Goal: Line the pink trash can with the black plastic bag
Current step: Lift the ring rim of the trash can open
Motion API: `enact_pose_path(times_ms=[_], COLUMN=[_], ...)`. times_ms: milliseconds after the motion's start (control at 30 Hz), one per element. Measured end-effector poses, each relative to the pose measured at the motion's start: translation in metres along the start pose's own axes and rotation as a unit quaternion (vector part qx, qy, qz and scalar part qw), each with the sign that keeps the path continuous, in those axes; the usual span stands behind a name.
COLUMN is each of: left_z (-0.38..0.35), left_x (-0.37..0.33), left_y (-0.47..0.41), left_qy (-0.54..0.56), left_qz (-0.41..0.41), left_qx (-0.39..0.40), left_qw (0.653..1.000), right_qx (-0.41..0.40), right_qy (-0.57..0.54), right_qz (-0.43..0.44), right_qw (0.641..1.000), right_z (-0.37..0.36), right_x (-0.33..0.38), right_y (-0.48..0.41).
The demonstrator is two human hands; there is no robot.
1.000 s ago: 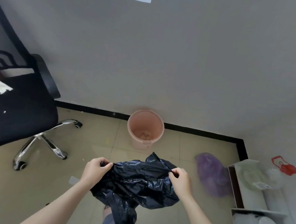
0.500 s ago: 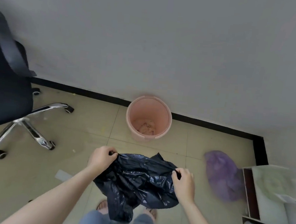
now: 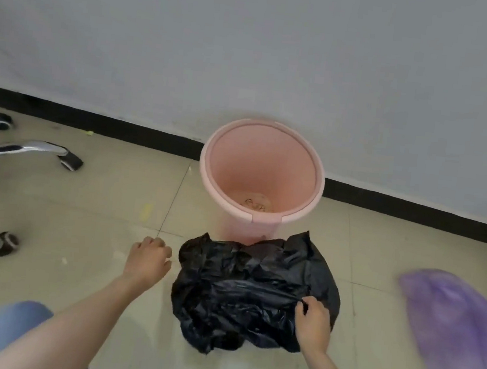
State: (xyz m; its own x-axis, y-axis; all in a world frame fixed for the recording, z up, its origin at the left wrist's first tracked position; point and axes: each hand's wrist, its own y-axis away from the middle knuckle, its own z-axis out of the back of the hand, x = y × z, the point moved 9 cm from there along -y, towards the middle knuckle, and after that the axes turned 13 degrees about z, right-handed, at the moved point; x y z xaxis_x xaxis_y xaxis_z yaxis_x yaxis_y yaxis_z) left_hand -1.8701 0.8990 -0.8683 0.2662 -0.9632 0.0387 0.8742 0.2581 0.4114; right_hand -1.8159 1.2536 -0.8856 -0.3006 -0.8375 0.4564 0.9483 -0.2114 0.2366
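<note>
1. The black plastic bag [image 3: 254, 293] hangs crumpled in front of me, just before the pink trash can [image 3: 260, 183], which stands unlined against the wall.
2. My right hand [image 3: 311, 323] pinches a fold of the bag.
3. My left hand [image 3: 147, 261] hovers beside it, fingers loosely curled, apparently holding nothing.
4. A blurred purple bag [image 3: 449, 326] lies to the right.

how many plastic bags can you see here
2. The black plastic bag hangs crumpled in front of the pink trash can, pinched by the right hand. A purple bag lies on the floor at right, partly cut off by the frame.
</note>
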Motion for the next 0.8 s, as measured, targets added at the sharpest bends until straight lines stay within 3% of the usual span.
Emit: enact_pose_path(times_ms=[100,233,367,500,633,700,800], left_z=[-0.016,0.005,0.068,0.100,0.092,0.091,0.096], left_x=[0.006,-0.014,-0.041,-0.068,-0.091,-0.095,-0.095], left_y=[-0.003,0.013,0.014,0.023,0.033,0.033,0.033], left_qy=[0.035,0.089,0.199,0.244,0.202,0.173,0.137], left_qz=[0.026,-0.001,-0.043,-0.062,-0.093,-0.097,-0.104], left_qx=[-0.008,-0.040,-0.127,-0.167,-0.122,-0.125,-0.167], left_qw=[0.999,0.995,0.971,0.953,0.967,0.972,0.971], right_qx=[0.042,0.043,-0.072,-0.155,-0.061,-0.007,-0.002], right_qy=[0.043,0.103,0.028,0.038,0.101,0.146,0.164], right_qz=[0.018,0.052,0.145,0.289,0.378,0.373,0.348], right_qw=[0.998,0.992,0.986,0.944,0.918,0.916,0.923], right_z=[-0.028,-0.012,0.038,0.076,0.066,0.054,0.052], right_x=[0.003,0.033,0.083,0.141,0.184,0.193,0.199], right_y=[-0.007,-0.009,-0.030,-0.035,-0.036,-0.047,-0.055])
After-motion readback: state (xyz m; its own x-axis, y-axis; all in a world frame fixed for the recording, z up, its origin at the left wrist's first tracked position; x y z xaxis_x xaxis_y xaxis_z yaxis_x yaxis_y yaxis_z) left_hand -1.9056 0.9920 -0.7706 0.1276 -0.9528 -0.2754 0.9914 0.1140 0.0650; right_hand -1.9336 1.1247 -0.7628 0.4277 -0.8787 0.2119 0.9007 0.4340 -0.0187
